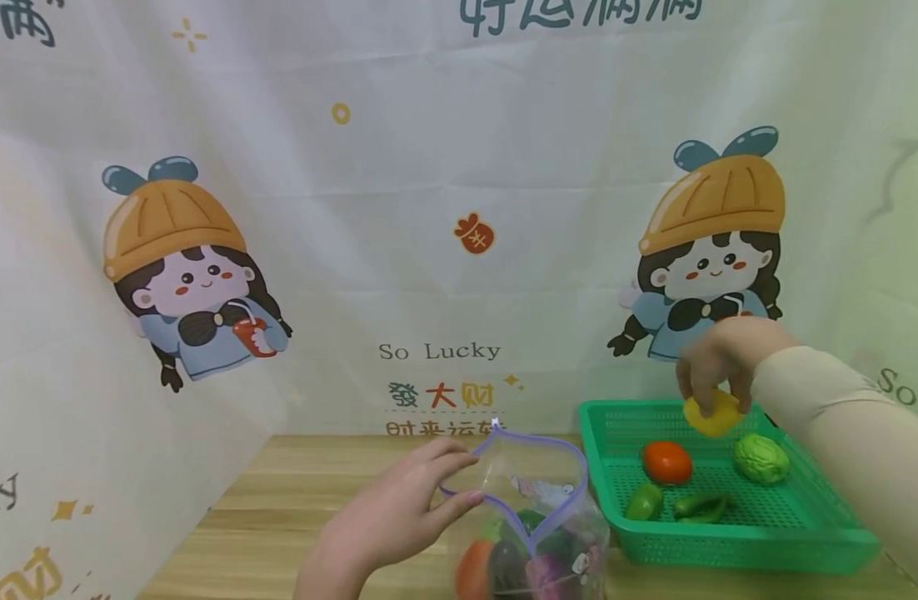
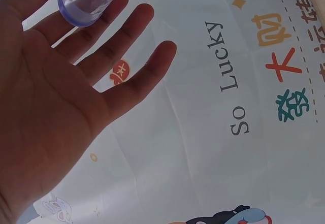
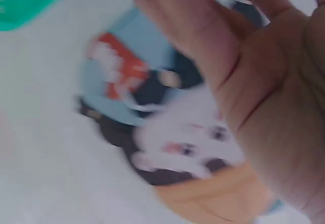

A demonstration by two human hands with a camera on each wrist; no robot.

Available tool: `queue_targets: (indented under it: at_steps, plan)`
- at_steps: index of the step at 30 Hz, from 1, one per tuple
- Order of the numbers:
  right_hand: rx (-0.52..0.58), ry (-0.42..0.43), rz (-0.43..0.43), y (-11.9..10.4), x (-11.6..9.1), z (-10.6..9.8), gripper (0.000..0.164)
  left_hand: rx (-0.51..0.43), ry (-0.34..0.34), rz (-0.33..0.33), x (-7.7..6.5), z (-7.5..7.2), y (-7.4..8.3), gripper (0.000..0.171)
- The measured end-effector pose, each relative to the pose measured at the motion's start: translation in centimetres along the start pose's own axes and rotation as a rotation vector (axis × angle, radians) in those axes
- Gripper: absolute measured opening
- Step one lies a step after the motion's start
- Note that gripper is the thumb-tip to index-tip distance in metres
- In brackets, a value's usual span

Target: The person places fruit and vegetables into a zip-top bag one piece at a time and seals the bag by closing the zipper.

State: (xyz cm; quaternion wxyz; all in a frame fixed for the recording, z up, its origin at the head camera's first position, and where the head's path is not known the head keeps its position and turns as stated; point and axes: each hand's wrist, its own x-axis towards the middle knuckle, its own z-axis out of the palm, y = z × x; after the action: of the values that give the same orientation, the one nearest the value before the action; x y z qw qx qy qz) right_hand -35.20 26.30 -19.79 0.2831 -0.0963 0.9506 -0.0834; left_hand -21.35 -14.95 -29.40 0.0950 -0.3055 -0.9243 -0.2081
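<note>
A clear zip bag (image 1: 579, 508) with a purple rim stands on the table, its mouth spread. Inside it lie an orange-red piece (image 1: 474, 571), a dark purple one (image 1: 508, 571) and other produce. My left hand (image 1: 391, 508) is at the left side of the bag's mouth, fingers mostly straight and spread around the rim (image 2: 76, 21). Above the green basket (image 1: 744, 550), my right hand (image 1: 729, 354) pinches a rounded yellow, lemon-like piece (image 1: 714, 414) from above. That piece is out of sight in the right wrist view, where the right hand (image 3: 269, 76) shows blurred.
In the basket lie a tomato (image 1: 667, 462), a green cabbage (image 1: 761, 458), a green pepper (image 1: 645, 502) and slim green peppers (image 1: 702, 507). The basket stands right of the bag on the wooden table (image 1: 279, 517). A printed cloth (image 1: 399, 275) hangs behind.
</note>
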Motion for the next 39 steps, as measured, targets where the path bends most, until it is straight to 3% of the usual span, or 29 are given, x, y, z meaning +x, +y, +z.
queue_targets:
  at_steps: [3,6,12,18,22,30,36,39]
  plan:
    - [0.000,0.012,-0.102,-2.5,-1.1,-0.7,0.036,-0.020,-0.015,-0.025,0.0,-0.1,0.0,0.059]
    - [-0.058,0.068,-0.267,-5.8,-2.4,-0.5,0.037,-0.047,-0.038,-0.052,0.1,-0.2,0.0,0.064]
    - [-0.297,0.273,-0.603,-12.1,-5.0,2.7,0.034,-0.069,-0.078,-0.076,0.2,-0.2,-0.1,0.066]
    - [-0.472,0.440,-0.815,-15.6,-6.4,5.7,0.033,-0.090,-0.074,-0.056,0.1,-0.2,0.1,0.070]
    - [-0.502,0.510,-0.880,-16.5,-6.8,6.6,0.037,-0.106,-0.069,-0.021,0.0,-0.1,0.2,0.070]
    - [-0.608,0.437,-0.816,-18.1,-5.2,8.9,0.038,-0.129,-0.070,0.012,-0.1,-0.1,0.2,0.061]
    - [-0.839,0.677,-0.771,-18.5,-3.4,10.7,0.027,-0.100,-0.065,0.017,-0.2,0.1,0.1,0.071]
    - [-0.931,0.784,-0.728,-18.6,-3.2,11.1,0.031,-0.083,-0.043,0.037,-0.1,0.2,0.1,0.068]
